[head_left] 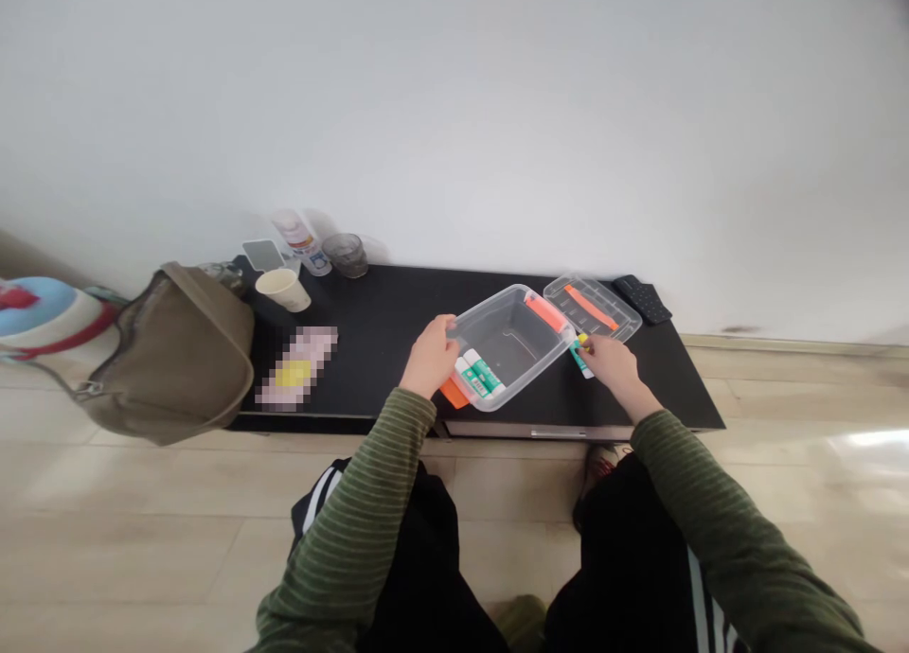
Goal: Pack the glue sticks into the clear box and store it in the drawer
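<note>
My left hand (430,355) grips the left rim of a clear plastic box (504,399) with orange latches, its fingers closed over the edge. Two green-and-white glue sticks (481,373) lie side by side in the near left corner of the box. Just outside the box's right side, my right hand (609,360) pinches another glue stick (584,362), green and white with a yellow end, by its upper part. Behind that hand lies the clear lid (625,318) with an orange strip.
The black low cabinet (369,350) stands against a white wall. A black remote-like object (645,301) is by the lid. To the left are a paper cup (284,290), a dark glass (346,255), a spray can (303,242), a blurred-out pink item (319,350) and a brown bag (170,360).
</note>
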Demonstrator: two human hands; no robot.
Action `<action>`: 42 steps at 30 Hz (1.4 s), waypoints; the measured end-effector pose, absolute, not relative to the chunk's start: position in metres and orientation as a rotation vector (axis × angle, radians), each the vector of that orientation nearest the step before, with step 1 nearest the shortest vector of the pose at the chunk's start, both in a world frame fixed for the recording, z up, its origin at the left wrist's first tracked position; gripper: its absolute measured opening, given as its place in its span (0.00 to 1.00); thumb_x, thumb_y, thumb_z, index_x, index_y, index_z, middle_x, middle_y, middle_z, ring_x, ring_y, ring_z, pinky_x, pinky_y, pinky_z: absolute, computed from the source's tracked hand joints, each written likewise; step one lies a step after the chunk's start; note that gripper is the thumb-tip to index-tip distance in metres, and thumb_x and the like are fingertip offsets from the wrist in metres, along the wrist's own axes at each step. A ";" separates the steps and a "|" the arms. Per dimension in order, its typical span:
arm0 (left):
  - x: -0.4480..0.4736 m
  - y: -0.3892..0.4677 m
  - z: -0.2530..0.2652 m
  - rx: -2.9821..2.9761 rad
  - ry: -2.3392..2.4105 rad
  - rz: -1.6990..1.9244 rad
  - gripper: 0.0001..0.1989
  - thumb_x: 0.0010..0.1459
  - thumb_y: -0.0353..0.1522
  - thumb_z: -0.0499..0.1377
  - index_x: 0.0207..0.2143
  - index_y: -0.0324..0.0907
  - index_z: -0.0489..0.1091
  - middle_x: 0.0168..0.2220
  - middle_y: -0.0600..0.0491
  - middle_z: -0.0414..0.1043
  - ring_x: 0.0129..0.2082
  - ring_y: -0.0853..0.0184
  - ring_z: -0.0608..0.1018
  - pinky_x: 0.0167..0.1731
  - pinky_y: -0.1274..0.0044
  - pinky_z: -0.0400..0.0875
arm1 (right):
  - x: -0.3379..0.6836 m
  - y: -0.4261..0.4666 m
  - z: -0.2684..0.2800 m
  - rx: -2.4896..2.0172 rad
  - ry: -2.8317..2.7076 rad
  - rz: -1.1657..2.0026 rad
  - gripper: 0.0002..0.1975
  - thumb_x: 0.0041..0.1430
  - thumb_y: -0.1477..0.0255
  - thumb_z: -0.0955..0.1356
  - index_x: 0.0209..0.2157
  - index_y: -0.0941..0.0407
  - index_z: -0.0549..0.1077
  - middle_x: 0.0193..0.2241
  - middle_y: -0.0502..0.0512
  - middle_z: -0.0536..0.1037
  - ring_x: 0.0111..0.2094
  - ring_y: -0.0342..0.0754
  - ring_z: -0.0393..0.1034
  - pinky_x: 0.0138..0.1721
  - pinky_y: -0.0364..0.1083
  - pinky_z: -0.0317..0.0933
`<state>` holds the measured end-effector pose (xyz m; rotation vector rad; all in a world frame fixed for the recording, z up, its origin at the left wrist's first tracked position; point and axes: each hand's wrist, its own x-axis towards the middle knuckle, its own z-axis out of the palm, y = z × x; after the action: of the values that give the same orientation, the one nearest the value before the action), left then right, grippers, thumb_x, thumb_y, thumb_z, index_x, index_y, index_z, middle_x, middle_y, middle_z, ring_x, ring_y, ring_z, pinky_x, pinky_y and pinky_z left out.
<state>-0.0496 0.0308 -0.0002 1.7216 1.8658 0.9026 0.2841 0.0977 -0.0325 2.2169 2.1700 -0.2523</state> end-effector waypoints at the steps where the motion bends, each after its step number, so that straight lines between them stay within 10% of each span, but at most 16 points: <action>1: -0.050 0.031 0.000 1.724 1.863 0.903 0.22 0.56 0.22 0.52 0.54 0.38 0.65 0.54 0.43 0.72 0.55 0.59 0.74 0.57 0.66 0.66 | 0.282 0.098 -0.033 2.198 2.159 -0.249 0.16 0.63 0.63 0.63 0.47 0.52 0.76 0.45 0.60 0.78 0.46 0.56 0.73 0.39 0.47 0.63; 16: -0.050 0.031 -0.002 1.741 1.852 0.924 0.23 0.55 0.22 0.52 0.54 0.39 0.66 0.53 0.43 0.72 0.54 0.60 0.74 0.57 0.66 0.66 | 0.260 0.099 -0.047 2.099 2.038 -0.344 0.19 0.61 0.60 0.65 0.45 0.60 0.74 0.45 0.70 0.77 0.47 0.62 0.73 0.42 0.52 0.64; 29: -0.050 0.032 0.001 1.737 1.840 0.895 0.24 0.55 0.22 0.52 0.55 0.40 0.65 0.54 0.44 0.72 0.54 0.60 0.75 0.56 0.66 0.67 | 0.275 0.096 0.019 2.674 2.621 -0.544 0.22 0.59 0.55 0.64 0.38 0.59 0.76 0.33 0.58 0.80 0.34 0.51 0.72 0.37 0.46 0.60; 42: -0.048 0.035 0.001 1.734 1.767 0.911 0.22 0.56 0.22 0.52 0.54 0.39 0.65 0.53 0.44 0.73 0.51 0.62 0.76 0.56 0.67 0.67 | 0.152 0.091 0.032 1.552 2.371 -0.413 0.21 0.60 0.56 0.66 0.42 0.58 0.78 0.44 0.65 0.80 0.46 0.59 0.74 0.41 0.48 0.64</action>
<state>-0.0481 0.0348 0.0015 1.7345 1.7669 0.9113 0.1523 0.0911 0.0316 1.5523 2.3713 -0.4134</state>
